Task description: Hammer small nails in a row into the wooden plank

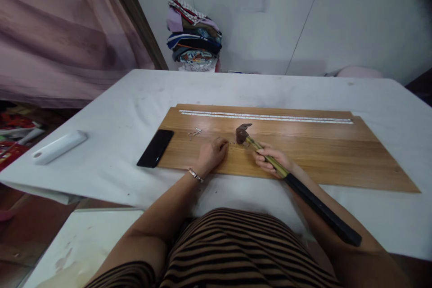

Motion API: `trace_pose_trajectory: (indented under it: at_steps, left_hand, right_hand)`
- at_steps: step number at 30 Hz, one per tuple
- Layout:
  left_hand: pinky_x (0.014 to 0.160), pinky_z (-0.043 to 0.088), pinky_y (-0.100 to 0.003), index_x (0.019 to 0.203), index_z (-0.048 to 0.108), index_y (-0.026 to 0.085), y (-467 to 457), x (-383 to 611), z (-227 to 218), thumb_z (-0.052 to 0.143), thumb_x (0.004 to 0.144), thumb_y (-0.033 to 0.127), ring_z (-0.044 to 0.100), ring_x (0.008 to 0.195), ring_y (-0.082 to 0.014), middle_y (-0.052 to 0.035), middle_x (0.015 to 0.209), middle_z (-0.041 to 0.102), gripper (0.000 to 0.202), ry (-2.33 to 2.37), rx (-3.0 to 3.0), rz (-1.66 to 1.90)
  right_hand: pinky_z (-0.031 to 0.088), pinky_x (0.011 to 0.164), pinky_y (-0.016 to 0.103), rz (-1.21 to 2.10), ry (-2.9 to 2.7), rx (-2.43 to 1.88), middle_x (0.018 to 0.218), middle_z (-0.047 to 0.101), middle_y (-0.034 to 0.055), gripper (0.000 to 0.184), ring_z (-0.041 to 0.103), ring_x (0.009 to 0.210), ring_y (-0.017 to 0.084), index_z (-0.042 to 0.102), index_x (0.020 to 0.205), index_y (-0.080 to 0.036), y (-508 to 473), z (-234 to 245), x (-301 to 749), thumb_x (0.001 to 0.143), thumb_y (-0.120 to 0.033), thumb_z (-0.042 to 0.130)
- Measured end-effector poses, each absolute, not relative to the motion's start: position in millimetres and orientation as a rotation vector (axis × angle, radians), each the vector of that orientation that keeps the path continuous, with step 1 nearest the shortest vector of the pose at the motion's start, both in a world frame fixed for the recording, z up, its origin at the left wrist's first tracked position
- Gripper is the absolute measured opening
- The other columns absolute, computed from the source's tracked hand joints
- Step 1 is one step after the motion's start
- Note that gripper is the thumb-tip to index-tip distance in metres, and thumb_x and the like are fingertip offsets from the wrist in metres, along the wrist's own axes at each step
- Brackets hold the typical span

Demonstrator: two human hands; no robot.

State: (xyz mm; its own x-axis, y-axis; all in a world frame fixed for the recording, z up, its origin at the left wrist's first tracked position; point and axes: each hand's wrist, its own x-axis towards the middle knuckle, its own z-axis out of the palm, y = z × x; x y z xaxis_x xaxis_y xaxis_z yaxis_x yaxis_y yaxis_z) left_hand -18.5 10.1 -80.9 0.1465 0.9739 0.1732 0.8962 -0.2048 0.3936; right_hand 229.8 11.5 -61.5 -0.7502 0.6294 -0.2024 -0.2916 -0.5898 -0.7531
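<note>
The right hand (268,157) is closing round the yellowish shaft of a black-gripped, rusty-headed claw hammer (297,185). The left hand (213,152) is resting, fingers curled, on a brown wood-grain board (320,144); whether it is pinching anything cannot be determined. Between the hands, tiny nail-like pieces (234,143) are showing, possibly already set. Left of the left hand, loose silver nails (196,132) are lying undriven; work appears incomplete.

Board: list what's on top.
On the board: measuring tape, loose nails, part of the phone, left hand. The surface beneath them is covered. Whether the hammer touches is unclear.
</note>
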Motion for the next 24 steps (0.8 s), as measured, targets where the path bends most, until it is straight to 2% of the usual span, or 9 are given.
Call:
trace_pose_trajectory:
  at_steps: [4, 11, 24]
  left_hand:
    - [0.076, 0.048, -0.026, 0.1, 0.071, 0.021, 10.0, -18.5, -80.8, 0.051, 0.092, 0.026, 0.064, 0.091, -0.0171, -0.0044, 0.098, 0.07, 0.022, 1.847, 2.208, 0.571]
    - [0.077, 0.048, -0.027, 0.1, 0.071, 0.021, 9.5, -17.7, -80.0, 0.051, 0.092, 0.027, 0.065, 0.092, -0.0178, -0.0051, 0.098, 0.07, 0.022, 1.843, 2.205, 0.592]
    - [0.075, 0.047, -0.026, 0.099, 0.071, 0.021, 9.7, -18.3, -80.1, 0.051, 0.092, 0.028, 0.064, 0.09, -0.017, -0.0045, 0.097, 0.07, 0.022, 1.853, 2.207, 0.564]
  right_hand:
    - [0.023, 0.028, 0.013, 2.321, -0.981, -0.598, 0.067, 0.047, -0.0077, 0.026, 0.03, 0.037, 0.003, 0.044, 0.108, -0.021, 10.9, -60.7, 230.2, 0.084, -0.021, 0.055]
    - [0.021, 0.029, 0.014, 2.328, -0.971, -0.649, 0.065, 0.048, -0.0078, 0.036, 0.032, 0.037, 0.003, 0.045, 0.114, -0.021, 8.9, -55.7, 228.1, 0.081, -0.024, 0.061]
    - [0.024, 0.028, 0.013, 2.318, -0.97, -0.625, 0.066, 0.047, -0.0079, 0.029, 0.032, 0.037, 0.004, 0.043, 0.109, -0.021, 10.0, -58.5, 229.0, 0.084, -0.021, 0.056]
